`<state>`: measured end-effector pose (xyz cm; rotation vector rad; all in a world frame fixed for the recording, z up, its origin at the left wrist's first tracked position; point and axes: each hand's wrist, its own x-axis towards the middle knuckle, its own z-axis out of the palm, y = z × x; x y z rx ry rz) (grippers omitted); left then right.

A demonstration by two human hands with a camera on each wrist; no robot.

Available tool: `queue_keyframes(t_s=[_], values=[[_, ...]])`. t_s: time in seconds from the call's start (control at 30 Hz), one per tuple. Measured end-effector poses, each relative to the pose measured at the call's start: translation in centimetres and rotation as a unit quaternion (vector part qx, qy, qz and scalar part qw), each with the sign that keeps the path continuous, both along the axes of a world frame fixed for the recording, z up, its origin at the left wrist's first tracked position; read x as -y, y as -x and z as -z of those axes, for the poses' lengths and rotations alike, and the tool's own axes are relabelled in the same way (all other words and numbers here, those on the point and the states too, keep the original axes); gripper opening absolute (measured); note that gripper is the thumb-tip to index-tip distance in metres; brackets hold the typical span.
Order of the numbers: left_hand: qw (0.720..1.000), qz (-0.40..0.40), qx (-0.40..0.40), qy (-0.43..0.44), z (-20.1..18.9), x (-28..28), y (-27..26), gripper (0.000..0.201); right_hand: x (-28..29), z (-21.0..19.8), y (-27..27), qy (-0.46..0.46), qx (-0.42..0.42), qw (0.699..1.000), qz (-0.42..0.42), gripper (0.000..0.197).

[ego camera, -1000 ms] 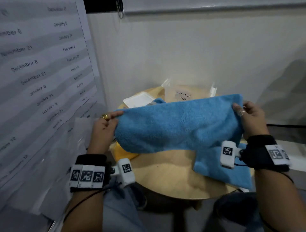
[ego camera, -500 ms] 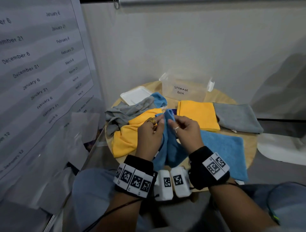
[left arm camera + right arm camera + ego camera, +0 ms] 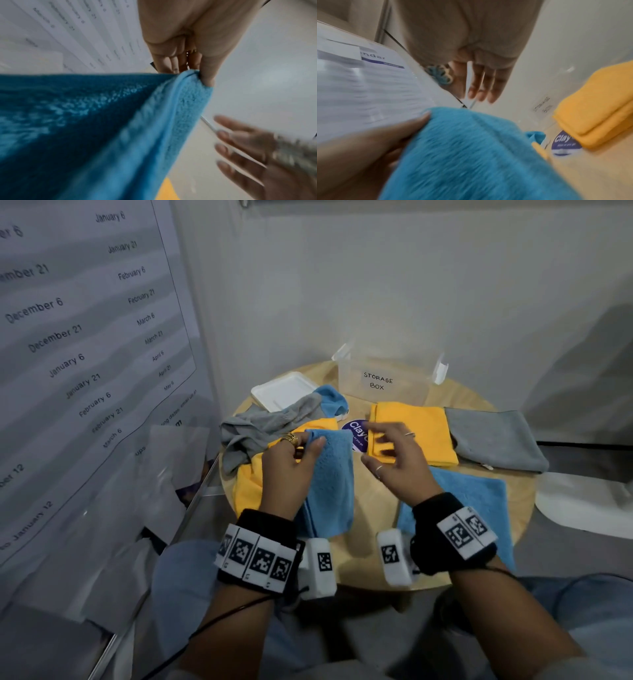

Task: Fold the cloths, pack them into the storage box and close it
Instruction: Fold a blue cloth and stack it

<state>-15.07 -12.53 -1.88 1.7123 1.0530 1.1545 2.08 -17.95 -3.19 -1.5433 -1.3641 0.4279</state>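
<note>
On the round wooden table (image 3: pixel 370 529) I count seven cloths. Three are blue: a folded blue microfibre cloth (image 3: pixel 330 481) held up in front of the person, a flat blue cloth (image 3: pixel 476 501) lying at the near right under the right wrist, and a crumpled blue one (image 3: pixel 330 400) at the far left. Two are yellow: a neatly folded yellow cloth (image 3: pixel 411 429) in front of the box and a loose yellow cloth (image 3: pixel 248 484) at the near left. Two are grey: a folded grey cloth (image 3: pixel 493 440) just beside the folded yellow one on its right, and a rumpled grey cloth (image 3: pixel 260 426) at the left, lying partly over the loose yellow one. There is one clear plastic storage box (image 3: pixel 383 381), labelled by hand, standing open at the far edge of the table, and one white lid (image 3: pixel 281 392) lying flat to its left. One round purple sticker (image 3: pixel 356 434) shows on the tabletop between the two yellow cloths.

The left hand (image 3: pixel 291 470) pinches the top corner of the held blue cloth between thumb and curled fingers, and the cloth hangs down from that grip. The right hand (image 3: pixel 394 460) is spread wide, fingers straight and apart, blurred; it holds nothing and hovers just to the right of the hanging cloth, above the table near the folded yellow cloth.
</note>
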Motion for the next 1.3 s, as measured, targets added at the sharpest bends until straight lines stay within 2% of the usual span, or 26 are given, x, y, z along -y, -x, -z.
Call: queue_keyframes(t_s=[0.07,0.13,0.23,0.33,0.43,0.47,0.53,0.57,0.63,0.7,0.77,0.83,0.9,0.97,1.0,1.07,1.13,1.17,1.2,1.23,1.27,1.3], values=[[1.000,0.028,0.003,-0.003,-0.6,-0.2,0.7,0.009,-0.9,-0.4,-1.6,0.008,0.037,0.999,-0.010,0.070],[0.999,0.050,0.006,-0.003,-1.2,-0.5,1.3,0.010,-2.0,-0.4,-2.6,0.067,0.100,0.990,-0.067,0.077],[0.997,0.082,0.003,-0.009,-1.7,-1.3,2.4,0.021,-3.2,-0.1,-3.0,0.135,0.145,0.973,-0.119,0.059],[0.993,0.114,0.008,0.001,-2.0,-2.0,3.3,0.024,-3.8,-0.3,-3.1,0.141,0.123,0.965,-0.183,0.044],[0.993,0.112,0.008,0.029,-1.5,-3.6,3.9,0.023,-4.4,-0.2,-3.1,0.248,0.121,0.933,-0.231,0.030],[0.994,0.104,0.005,0.041,-1.2,-4.4,3.8,0.023,-4.6,0.0,-3.2,0.273,0.135,0.926,-0.224,0.029],[0.995,0.084,0.000,0.057,-0.9,-6.2,3.4,0.020,-5.3,0.0,-3.8,0.251,0.164,0.941,-0.157,0.033],[0.995,0.082,0.000,0.055,-0.9,-7.2,3.2,0.019,-5.6,-0.3,-4.2,0.210,0.167,0.958,-0.104,0.035],[0.997,0.071,-0.002,0.020,-1.5,-8.8,2.5,0.039,-5.7,-1.6,-4.9,0.107,0.141,0.984,-0.020,0.039],[0.998,0.044,-0.030,-0.042,-2.5,-9.8,1.9,0.044,-5.4,-3.2,-5.4,0.032,0.126,0.992,0.000,0.034],[0.993,0.029,-0.060,-0.097,-2.6,-10.0,1.6,0.037,-4.6,-3.9,-5.4,0.023,0.172,0.985,0.003,0.043],[0.995,0.047,-0.052,-0.074,-0.8,-9.2,1.7,0.027,-3.4,-2.7,-5.2,0.057,0.238,0.970,0.001,0.048],[0.994,0.070,-0.080,-0.035,2.4,-7.8,2.4,0.024,-1.8,-0.1,-4.8,0.111,0.291,0.950,-0.014,0.046],[0.977,0.080,-0.192,-0.040,6.0,-6.1,3.3,0.021,0.1,3.2,-4.0,0.186,0.323,0.927,-0.046,0.047],[0.961,0.091,-0.261,-0.025,7.5,-5.3,3.8,0.021,1.1,4.8,-3.4,0.235,0.333,0.911,-0.061,0.048],[0.911,0.131,-0.387,0.051,10.2,-3.9,4.5,0.022,3.0,8.0,-2.3,0.319,0.341,0.879,-0.097,0.050],[0.860,0.182,-0.462,0.117,12.0,-3.0,5.1,0.034,4.7,10.1,-1.3,0.368,0.337,0.856,-0.138,0.058],[0.837,0.201,-0.490,0.135,12.3,-2.7,5.2,0.041,5.4,10.7,-1.0,0.372,0.344,0.849,-0.151,0.068],[0.819,0.205,-0.518,0.138,12.0,-2.5,4.9,0.044,5.7,11.3,-0.8,0.359,0.350,0.852,-0.153,0.082],[0.809,0.186,-0.546,0.114,11.4,-2.4,4.3,0.042,5.8,11.6,-0.6,0.333,0.339,0.868,-0.141,0.091],[0.811,0.152,-0.562,0.061,10.9,-2.4,3.4,0.037,5.4,11.7,-0.4,0.294,0.319,0.894,-0.111,0.089],[0.827,0.124,-0.549,0.009,10.6,-2.4,2.1,0.032,4.8,11.8,0.0,0.258,0.300,0.915,-0.076,0.081]])
